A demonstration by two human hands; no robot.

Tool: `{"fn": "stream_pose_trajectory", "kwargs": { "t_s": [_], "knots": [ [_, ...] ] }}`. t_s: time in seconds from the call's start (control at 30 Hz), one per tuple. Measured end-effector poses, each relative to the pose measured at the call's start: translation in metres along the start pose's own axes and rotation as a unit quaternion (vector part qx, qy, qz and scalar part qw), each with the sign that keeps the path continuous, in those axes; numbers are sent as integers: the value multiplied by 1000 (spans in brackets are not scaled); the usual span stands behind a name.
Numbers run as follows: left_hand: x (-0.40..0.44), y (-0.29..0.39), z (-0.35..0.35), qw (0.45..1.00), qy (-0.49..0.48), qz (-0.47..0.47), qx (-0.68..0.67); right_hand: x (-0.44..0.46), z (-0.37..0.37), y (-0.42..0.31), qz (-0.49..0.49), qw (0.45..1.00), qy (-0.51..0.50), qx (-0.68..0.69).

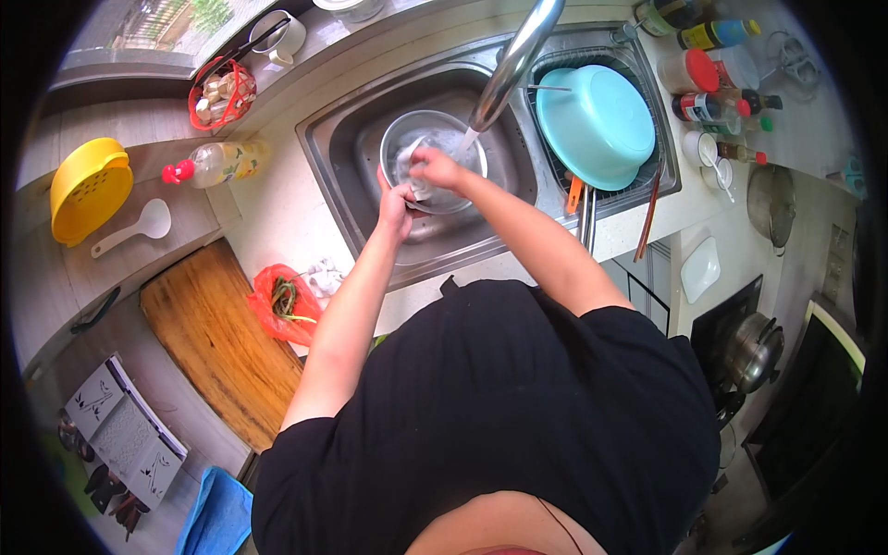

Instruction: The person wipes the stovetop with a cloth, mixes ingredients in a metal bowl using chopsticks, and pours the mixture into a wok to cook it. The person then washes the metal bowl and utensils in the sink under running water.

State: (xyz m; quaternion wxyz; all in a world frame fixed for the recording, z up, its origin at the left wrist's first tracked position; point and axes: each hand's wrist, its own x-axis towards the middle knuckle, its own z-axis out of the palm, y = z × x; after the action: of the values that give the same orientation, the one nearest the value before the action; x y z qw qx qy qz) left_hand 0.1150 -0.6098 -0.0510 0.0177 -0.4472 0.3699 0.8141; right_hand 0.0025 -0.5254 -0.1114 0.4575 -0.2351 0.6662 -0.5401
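A round metal bowl (447,196) stands in the left basin of the steel sink (370,125), under the tap (514,69), and water runs from the tap into it. My left hand (397,205) is closed on the bowl's lower left rim, beside a whitish cloth (418,185). Inside the bowl my right hand (434,169) has its fingers pressed together against the same cloth. Water blurs the bowl's inside, and its floor is partly hidden.
An upturned turquoise basin (606,120) sits on the right rack, with orange-handled tools (574,195) below it. Left are a soap bottle (217,165), yellow colander (91,190), red bag (277,301) and wooden board (217,342). Several condiment bottles (708,109) stand right; a pot (754,350) is lower right.
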Motion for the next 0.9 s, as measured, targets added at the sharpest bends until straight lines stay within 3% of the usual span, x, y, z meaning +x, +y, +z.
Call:
{"fn": "stream_pose_trajectory", "kwargs": {
  "t_s": [0.03, 0.13, 0.27, 0.3, 0.4, 0.47, 0.53, 0.57, 0.6, 0.67, 0.7, 0.73, 0.77, 0.83, 0.9],
  "knots": [
    [-2, 0, -1, 1000, 12, 12, -14, 15, -7, 36, -103, 973, -104, -176],
    [-9, 2, -4, 1000, 14, 23, 11, -27, -11, 10, 34, 912, -39, -406],
    [-19, -13, 3, 999, 33, -17, -22, -19, 3, -2, 139, 906, 79, -392],
    [-26, -8, 12, 998, 48, -34, -38, -12, 8, 9, 99, 931, 106, -335],
    [-12, 2, -7, 987, -52, -136, -68, 6, 29, 5, -15, 974, 179, -135],
    [12, -9, -41, 985, -83, -132, -71, -2, 29, -18, 27, 992, -8, 123],
    [17, 0, -45, 984, -74, -144, -79, -22, 24, -59, 114, 983, -94, 106],
    [6, 13, -36, 987, -80, -125, -60, -12, 21, -34, 107, 963, -202, 143],
    [8, 18, -37, 982, -93, -144, -84, -18, 8, -41, 110, 957, -256, 81],
    [-7, 26, -25, 999, -26, -37, -14, -20, -10, -38, 151, 910, -386, -34],
    [-6, 24, -26, 998, -35, -45, -6, -24, -14, -41, 152, 889, -360, -238],
    [-4, 23, -28, 998, -44, -54, 0, -26, -20, -43, 147, 830, -320, -431],
    [-4, 21, -29, 997, -52, -61, 7, -30, -24, -47, 136, 736, -268, -607],
    [-6, 14, -21, 997, -43, -69, 11, -8, -29, 6, 102, 785, -130, -597],
    [-3, 14, -19, 993, -60, -99, -1, 1, -29, 13, 40, 806, -32, -590]
  ]
}}
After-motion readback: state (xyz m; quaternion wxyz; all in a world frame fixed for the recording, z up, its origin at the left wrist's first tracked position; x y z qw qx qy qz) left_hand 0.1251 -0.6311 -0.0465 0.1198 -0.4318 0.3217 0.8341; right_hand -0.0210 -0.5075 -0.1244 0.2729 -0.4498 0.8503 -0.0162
